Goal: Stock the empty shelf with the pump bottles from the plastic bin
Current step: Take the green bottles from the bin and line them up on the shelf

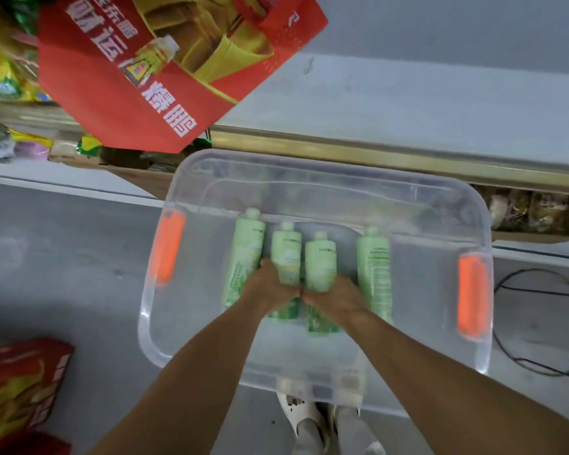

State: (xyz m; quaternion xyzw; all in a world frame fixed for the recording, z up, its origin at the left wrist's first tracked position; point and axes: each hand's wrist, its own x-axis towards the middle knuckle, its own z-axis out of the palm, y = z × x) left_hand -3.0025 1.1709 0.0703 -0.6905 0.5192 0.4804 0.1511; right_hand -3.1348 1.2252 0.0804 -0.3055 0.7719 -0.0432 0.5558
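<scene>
Grey floor [63,257], clear bin [309,160]; left hand [270,287] curled around second bottle [286,251], right hand [335,295] around third bottle [321,261].

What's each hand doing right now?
Left hand: grips the pale green plastic bottle second from the left in the clear plastic bin.
Right hand: grips the pale green plastic bottle third from the left.

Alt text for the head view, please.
Both hands reach into a clear plastic bin of four green bottles lying flat; the left hand grips the second bottle from left, the right hand grips the third bottle.
</scene>
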